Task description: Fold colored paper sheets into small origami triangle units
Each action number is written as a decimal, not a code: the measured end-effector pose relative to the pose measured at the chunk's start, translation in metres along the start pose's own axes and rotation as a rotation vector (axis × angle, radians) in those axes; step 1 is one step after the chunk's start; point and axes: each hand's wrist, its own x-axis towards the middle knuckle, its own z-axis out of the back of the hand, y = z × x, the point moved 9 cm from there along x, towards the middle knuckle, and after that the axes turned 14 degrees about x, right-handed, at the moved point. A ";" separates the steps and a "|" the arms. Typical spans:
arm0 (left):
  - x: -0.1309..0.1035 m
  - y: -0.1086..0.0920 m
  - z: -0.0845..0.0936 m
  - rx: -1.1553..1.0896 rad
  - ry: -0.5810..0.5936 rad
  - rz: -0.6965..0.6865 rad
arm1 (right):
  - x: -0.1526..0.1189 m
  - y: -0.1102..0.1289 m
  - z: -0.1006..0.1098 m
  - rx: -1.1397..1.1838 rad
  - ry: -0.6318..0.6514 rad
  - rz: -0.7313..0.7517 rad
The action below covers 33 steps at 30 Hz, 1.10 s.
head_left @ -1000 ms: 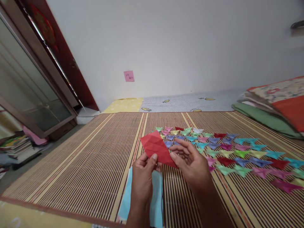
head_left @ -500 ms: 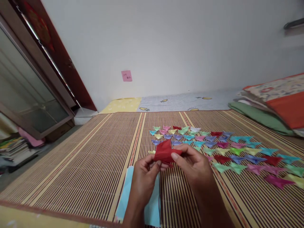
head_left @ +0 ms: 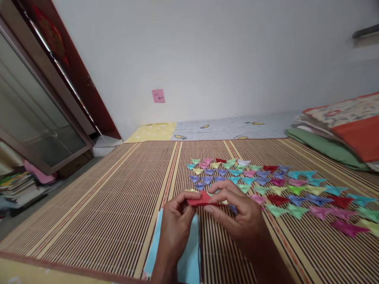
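A small folded piece of red paper [head_left: 201, 198] is held up above the striped mat, between both hands. My left hand [head_left: 177, 221] pinches its left end, thumb below and fingers curled behind. On the right side, my right hand [head_left: 238, 209] grips the paper between thumb and fingers. Under my left wrist lies a light blue sheet of paper [head_left: 189, 252], partly covered by the forearm. Rows of small folded paper shapes [head_left: 278, 200] in many colours spread beyond and to the right of my hands; the hands hide some of them.
A striped woven mat [head_left: 112, 205] covers the bed. Folded bedding [head_left: 331, 150] is piled at the far right. A pink note [head_left: 158, 96] sticks to the white wall. On the left are a glass-panelled door [head_left: 44, 114] and a stack of books [head_left: 20, 185].
The red paper has been lowered and turned, so that it now shows flatter and narrower. My right hand's fingers have shifted their hold along it.
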 end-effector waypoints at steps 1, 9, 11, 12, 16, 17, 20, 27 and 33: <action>0.000 -0.001 0.004 -0.003 -0.041 -0.007 | 0.000 0.000 -0.003 -0.015 0.008 0.005; -0.010 -0.008 0.028 -0.013 -0.319 -0.091 | -0.002 -0.021 -0.007 -0.042 -0.116 -0.090; -0.013 -0.009 0.029 -0.039 -0.396 -0.100 | -0.002 -0.025 -0.008 -0.014 -0.160 -0.112; -0.015 -0.008 0.028 -0.068 -0.423 -0.086 | -0.003 -0.027 -0.008 -0.001 -0.189 -0.119; -0.014 0.006 0.023 -0.236 -0.430 0.043 | -0.007 -0.034 -0.006 0.048 -0.240 -0.168; -0.012 0.008 0.022 -0.270 -0.411 0.063 | -0.007 -0.035 -0.005 0.058 -0.242 -0.175; -0.004 0.013 0.009 -0.328 -0.227 0.113 | -0.006 -0.033 -0.002 0.061 -0.224 -0.160; -0.001 0.015 -0.006 -0.384 -0.055 0.205 | -0.004 -0.027 0.004 0.029 -0.186 -0.127; -0.003 0.023 -0.008 -0.540 -0.124 0.296 | -0.011 -0.037 0.013 0.016 -0.278 -0.164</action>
